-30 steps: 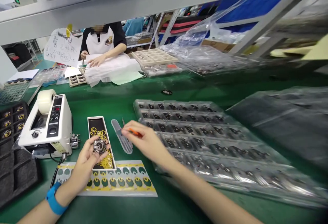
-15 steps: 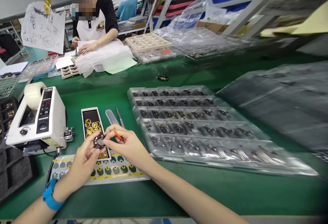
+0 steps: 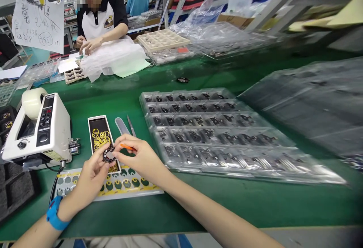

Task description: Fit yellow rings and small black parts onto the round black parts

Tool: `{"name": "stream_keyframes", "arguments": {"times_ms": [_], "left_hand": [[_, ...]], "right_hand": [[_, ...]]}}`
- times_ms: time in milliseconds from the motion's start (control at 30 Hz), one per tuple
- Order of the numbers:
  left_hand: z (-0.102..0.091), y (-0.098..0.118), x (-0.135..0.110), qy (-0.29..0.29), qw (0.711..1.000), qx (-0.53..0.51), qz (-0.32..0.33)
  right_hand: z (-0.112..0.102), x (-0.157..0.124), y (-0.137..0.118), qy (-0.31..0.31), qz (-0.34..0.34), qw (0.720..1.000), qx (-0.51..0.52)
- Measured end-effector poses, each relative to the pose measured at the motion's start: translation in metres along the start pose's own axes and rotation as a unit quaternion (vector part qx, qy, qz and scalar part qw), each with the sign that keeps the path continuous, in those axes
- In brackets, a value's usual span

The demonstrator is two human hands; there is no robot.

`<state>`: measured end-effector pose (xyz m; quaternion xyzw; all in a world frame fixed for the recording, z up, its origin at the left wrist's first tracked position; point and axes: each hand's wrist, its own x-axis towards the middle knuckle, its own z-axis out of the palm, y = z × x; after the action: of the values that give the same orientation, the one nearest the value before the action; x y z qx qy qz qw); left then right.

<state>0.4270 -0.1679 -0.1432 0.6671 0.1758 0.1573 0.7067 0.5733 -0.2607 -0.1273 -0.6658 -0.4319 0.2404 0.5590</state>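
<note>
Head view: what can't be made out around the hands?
- round black part: face largely covered by fingertips of left hand and right hand, head view.
- orange tool: tip hidden behind the right hand.
- clear tray: pieces too small, film glare.
- bagged stack at right: motion-blurred, cut by frame edge.

The grip of the left hand (image 3: 92, 174) and right hand (image 3: 141, 161) hides the edges of the small round part (image 3: 109, 154). The orange stick (image 3: 126, 147) is mostly hidden in the right hand. At 9 o'clock the black foam tray (image 3: 17, 195) is cut off. At 3 o'clock the plastic bags (image 3: 312, 104) are blurry.
</note>
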Motion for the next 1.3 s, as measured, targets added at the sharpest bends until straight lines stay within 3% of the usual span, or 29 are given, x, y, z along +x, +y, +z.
{"name": "stream_keyframes", "arguments": {"times_ms": [200, 500, 767, 933, 1300], "left_hand": [[0.005, 0.003, 0.003, 0.014, 0.998, -0.050, 0.023], [0.008, 0.005, 0.005, 0.037, 0.998, -0.045, 0.010], [0.013, 0.006, 0.009, 0.115, 0.992, -0.055, -0.014], [0.011, 0.008, 0.011, 0.125, 0.989, -0.078, -0.030], [0.009, 0.008, 0.009, 0.127, 0.988, -0.081, -0.037]], "right_hand": [[0.009, -0.005, 0.004, 0.048, -0.067, 0.995, -0.061], [0.006, -0.005, 0.001, 0.026, -0.102, 0.984, -0.142], [0.013, -0.009, 0.007, 0.048, -0.134, 0.972, -0.188], [0.016, -0.010, 0.010, 0.060, -0.111, 0.976, -0.177], [0.013, -0.005, 0.002, 0.007, -0.032, 0.995, -0.097]]}}
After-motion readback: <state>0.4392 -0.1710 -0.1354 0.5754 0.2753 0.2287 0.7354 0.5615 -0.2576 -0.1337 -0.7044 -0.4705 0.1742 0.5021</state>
